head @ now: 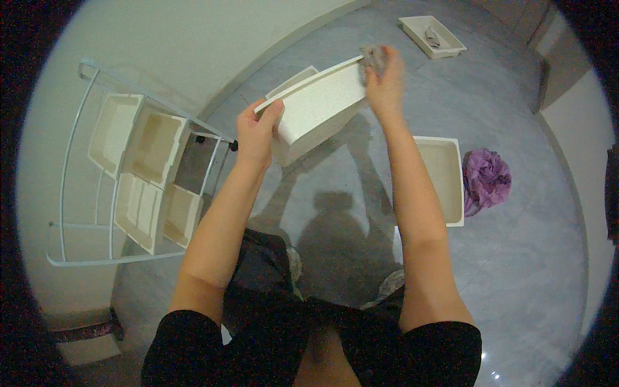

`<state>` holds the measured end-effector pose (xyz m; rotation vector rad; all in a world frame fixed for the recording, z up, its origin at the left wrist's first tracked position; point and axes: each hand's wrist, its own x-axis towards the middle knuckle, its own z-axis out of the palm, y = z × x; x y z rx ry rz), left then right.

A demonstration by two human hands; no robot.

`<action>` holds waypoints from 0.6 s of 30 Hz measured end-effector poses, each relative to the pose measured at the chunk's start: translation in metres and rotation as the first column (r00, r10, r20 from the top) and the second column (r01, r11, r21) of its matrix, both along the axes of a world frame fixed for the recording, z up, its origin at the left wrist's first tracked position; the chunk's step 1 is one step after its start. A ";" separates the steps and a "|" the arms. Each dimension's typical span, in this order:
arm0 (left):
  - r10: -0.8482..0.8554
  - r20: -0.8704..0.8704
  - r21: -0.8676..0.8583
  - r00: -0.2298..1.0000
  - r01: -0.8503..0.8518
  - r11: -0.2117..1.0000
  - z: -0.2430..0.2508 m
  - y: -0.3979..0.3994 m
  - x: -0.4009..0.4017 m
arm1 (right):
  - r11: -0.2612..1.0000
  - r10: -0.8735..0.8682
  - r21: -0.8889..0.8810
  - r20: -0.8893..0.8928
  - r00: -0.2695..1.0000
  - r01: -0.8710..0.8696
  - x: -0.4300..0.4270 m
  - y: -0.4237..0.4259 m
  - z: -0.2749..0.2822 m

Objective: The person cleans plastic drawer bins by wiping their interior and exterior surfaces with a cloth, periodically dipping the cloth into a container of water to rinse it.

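Observation:
A white plastic bin [324, 106] is held up and tilted on its side before me. My left hand [258, 128] grips its rim at the near left corner, thumb on the outer wall. At the bin's far right end, my right hand [387, 84] holds a crumpled greyish cloth [375, 59] against the corner. Another white bin [292, 83] shows partly behind the held one. To the right of my right forearm, which covers part of it, an open white bin [442, 181] lies on the floor.
A white metal rack [112, 222] with several bins, one of them a white bin [116, 130], stands at left by the wall. A shallow white tray [449, 46] with a cloth [432, 37] inside lies far right. A crumpled purple plastic bag [487, 179] touches the right bin.

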<state>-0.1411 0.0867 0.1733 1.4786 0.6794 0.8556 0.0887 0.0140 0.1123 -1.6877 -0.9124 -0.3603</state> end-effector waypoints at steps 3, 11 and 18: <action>0.123 0.085 -0.075 0.989 -0.117 0.990 0.012 -0.010 0.009 | 0.933 -0.047 0.335 -0.256 0.966 0.135 0.013 -0.009 -0.006; 0.114 0.026 0.054 0.993 -0.115 0.992 0.001 0.004 0.005 | 0.971 0.217 -0.130 0.142 0.966 -0.199 -0.010 -0.019 0.006; 0.148 -0.005 0.048 0.989 -0.147 0.988 -0.004 0.004 0.003 | 0.940 0.341 -0.108 0.324 0.882 -0.324 -0.090 -0.017 0.030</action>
